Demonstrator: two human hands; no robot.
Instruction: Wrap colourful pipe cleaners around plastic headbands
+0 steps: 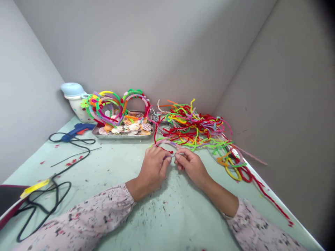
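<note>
Over the middle of the table, my left hand (154, 165) and my right hand (192, 165) almost meet, fingertips pinched and thumbs toward each other. Between them runs a thin, pale lilac-grey strand, which looks like the end of a pipe cleaner (173, 155). Both hands grip it; part of it is hidden by the fingers. Just behind the hands curves a pink and lilac fuzzy strip (167, 141); whether it joins the held strand I cannot tell. A red pipe cleaner end (170, 151) lies close to my left fingertips.
A metal tray (125, 137) holds seashells (134, 127), with fuzzy headbands (107, 104) standing on it. Right of it lies a tangled heap of pipe cleaners (193, 122). Scissors (233, 170) rest at right. A blue glue gun (75, 131), its black cord (59, 174) and a white bottle (78, 106) are left.
</note>
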